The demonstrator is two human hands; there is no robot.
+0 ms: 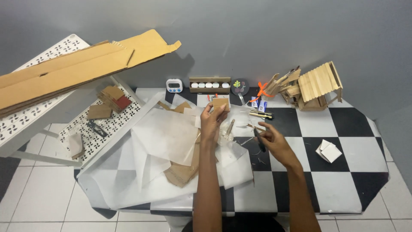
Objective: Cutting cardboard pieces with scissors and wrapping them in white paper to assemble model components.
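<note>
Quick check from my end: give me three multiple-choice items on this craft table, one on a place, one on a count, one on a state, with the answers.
1. Where does the stick house model stand?
A. far right of the table, by the wall
B. on the white perforated shelf
C. at the near left edge

2. How many white round pieces sit in the wooden holder?
A. two
B. five
C. eight

3. What is the left hand doing?
A. lying flat on the paper
B. holding up a small cardboard piece
C. resting on the timer

Answers:
1. A, it sits on the checkered table at the back right.
2. B, five white discs in a row.
3. B, its fingers pinch the cardboard piece above the white paper sheets, while the right hand has a grip on a dark slim tool.
</note>
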